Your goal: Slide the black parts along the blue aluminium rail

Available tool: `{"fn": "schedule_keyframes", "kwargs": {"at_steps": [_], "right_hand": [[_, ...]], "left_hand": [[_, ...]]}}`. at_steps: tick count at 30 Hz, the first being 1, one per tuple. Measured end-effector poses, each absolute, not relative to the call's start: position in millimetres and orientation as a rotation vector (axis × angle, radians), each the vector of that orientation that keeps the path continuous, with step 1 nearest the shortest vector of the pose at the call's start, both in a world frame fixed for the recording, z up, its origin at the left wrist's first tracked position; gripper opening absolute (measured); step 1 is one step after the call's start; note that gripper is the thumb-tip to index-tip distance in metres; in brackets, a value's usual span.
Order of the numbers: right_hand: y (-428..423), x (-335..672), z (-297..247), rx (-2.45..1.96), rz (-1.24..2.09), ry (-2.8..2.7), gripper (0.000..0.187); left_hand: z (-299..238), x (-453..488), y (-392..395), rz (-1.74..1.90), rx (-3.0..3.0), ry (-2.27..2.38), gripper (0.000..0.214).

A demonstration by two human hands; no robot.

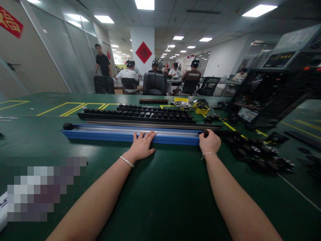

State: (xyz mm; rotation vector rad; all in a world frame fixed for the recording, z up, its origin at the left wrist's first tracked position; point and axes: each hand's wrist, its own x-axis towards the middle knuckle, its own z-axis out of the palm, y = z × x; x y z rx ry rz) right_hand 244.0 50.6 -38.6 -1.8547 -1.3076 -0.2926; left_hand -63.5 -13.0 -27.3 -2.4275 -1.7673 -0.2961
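Observation:
A long blue channel (100, 135) with a pale, shiny inside lies crosswise on the green table. My left hand (142, 144) rests on its front wall near the middle, fingers spread over the top edge. At the channel's right end, my right hand (210, 141) is closed with fingers and thumb round a small black part (206, 133), mostly hidden by the fingers. Another black part (68, 126) sits at the channel's left end. Just behind lies a dark metal rail (150, 125).
Behind are black strips (137, 114) carrying rows of small round parts. A heap of black parts (260, 154) lies at the right. Farther back are a metal dish (182, 104), a yellow tray (201, 108) and a large open machine casing (263, 93). People sit at distant desks.

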Motion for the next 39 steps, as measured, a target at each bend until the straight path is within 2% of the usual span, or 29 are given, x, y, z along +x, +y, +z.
{"fn": "schedule_keyframes", "kwargs": {"at_steps": [39], "right_hand": [[50, 260, -37, -1.905, -0.118, -1.144, 0.043]], "left_hand": [[-26, -64, -13, -0.3, -2.442, -1.772, 0.077]]}}
